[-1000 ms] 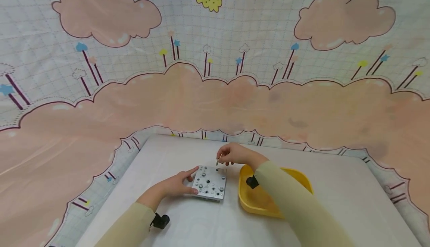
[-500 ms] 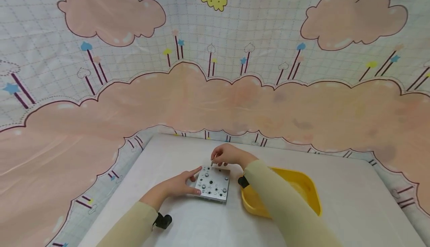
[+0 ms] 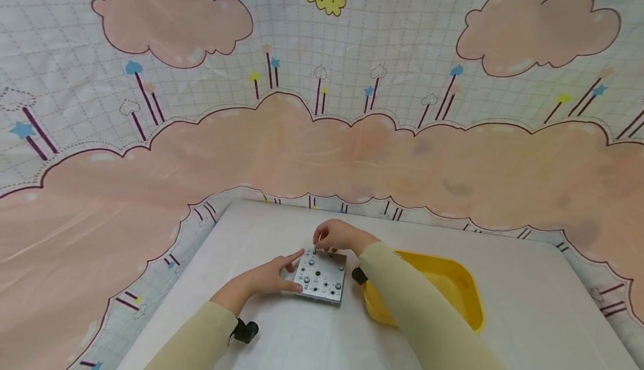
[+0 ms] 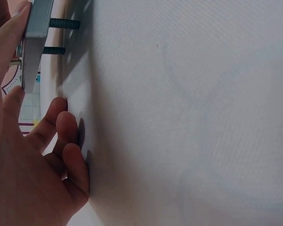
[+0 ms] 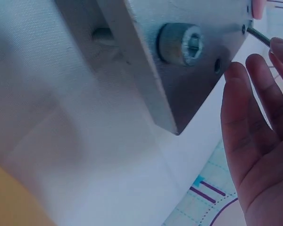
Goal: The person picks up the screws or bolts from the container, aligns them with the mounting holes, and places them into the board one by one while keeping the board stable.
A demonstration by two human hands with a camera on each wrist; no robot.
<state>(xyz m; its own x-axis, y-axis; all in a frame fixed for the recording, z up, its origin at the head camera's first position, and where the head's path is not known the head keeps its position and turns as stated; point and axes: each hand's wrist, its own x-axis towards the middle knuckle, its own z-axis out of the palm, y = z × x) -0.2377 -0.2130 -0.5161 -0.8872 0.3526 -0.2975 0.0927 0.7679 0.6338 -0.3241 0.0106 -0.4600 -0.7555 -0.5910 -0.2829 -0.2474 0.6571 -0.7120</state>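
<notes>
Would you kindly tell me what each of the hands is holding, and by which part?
The right hand pinches a small screw near its top; the left hand braces the metal plate at its left edge.

Place: staged tabletop work station | Evidence: white-covered table (image 3: 503, 303), cartoon cloud backdrop cloth (image 3: 322, 135) from 9 to 3 o'clock, yellow tray (image 3: 453, 280) at 4 o'clock, metal plate (image 3: 320, 280) with screws

Two bare hands, left hand (image 3: 269, 278), right hand (image 3: 336, 236), long pale beige sleeves (image 3: 412, 314), small black wrist-worn cameras (image 3: 245, 331)
</notes>
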